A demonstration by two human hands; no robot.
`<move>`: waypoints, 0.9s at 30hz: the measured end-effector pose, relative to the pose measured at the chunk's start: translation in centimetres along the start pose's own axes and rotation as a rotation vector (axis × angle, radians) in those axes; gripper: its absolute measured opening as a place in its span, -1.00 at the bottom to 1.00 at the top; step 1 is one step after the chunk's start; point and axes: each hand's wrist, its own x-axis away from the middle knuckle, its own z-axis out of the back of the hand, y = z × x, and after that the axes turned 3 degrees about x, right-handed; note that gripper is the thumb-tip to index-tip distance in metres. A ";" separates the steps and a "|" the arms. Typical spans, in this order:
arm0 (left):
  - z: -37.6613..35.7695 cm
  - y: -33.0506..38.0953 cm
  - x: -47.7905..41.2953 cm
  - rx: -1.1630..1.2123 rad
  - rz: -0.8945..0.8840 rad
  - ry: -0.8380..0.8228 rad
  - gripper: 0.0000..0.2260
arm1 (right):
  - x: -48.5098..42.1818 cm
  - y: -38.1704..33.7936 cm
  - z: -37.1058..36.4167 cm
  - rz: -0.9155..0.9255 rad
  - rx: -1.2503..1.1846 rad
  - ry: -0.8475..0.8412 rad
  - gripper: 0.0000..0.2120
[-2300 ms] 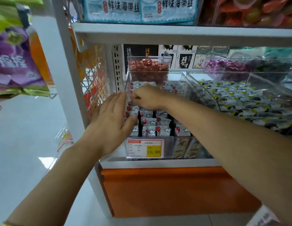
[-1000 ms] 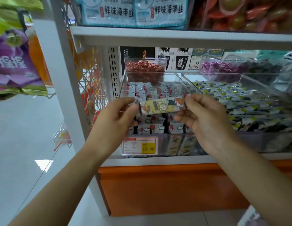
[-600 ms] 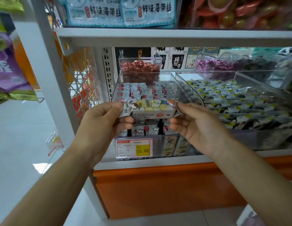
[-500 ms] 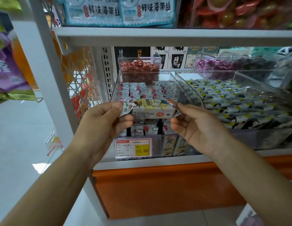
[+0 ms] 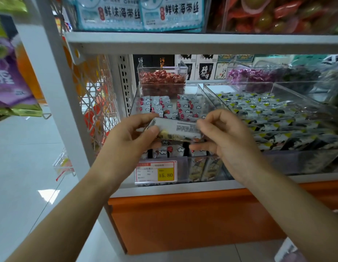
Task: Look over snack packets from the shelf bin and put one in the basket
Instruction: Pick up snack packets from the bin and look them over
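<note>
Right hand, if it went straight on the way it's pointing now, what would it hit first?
Probably the left hand, which pinches the other end of the white printed snack packet that the right hand holds. Depth is unclear; aimed deeper, it would meet the clear plastic bin of red-and-white packets instead.

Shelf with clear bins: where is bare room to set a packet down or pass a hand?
Bare: a white patch at the back of the right bin, behind its packets; the white ledge below the price tag. Crowded: the centre bin is full of white packets, and the left hand and right hand hold a packet over it.
</note>
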 end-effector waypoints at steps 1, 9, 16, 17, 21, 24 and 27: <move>0.0 0.1 0.0 -0.031 -0.017 -0.019 -0.73 | 0.0 0.2 0.0 -0.004 0.030 0.021 -0.90; 0.0 0.6 0.3 -0.107 -0.079 -0.129 -0.70 | 0.1 -0.4 0.2 0.036 0.194 0.086 -0.85; -0.6 0.5 0.4 -0.149 0.001 -0.105 -0.70 | 0.4 -0.6 -0.2 0.227 0.552 0.120 -0.84; -0.7 0.6 0.4 -0.166 -0.001 -0.078 -0.79 | 0.5 -0.6 -0.4 0.251 0.561 0.105 -0.84; -0.5 0.9 0.0 -0.205 -0.005 -0.041 -0.85 | 0.6 -0.7 -0.5 0.295 0.571 0.069 -0.82; 0.0 1.0 -0.2 -0.237 -0.012 -0.041 -0.77 | 0.6 -0.7 -0.4 0.302 0.579 0.040 -0.85; 0.0 0.9 -0.2 -0.321 -0.064 -0.037 -0.72 | 0.6 -0.5 -0.4 0.277 0.553 0.048 -0.85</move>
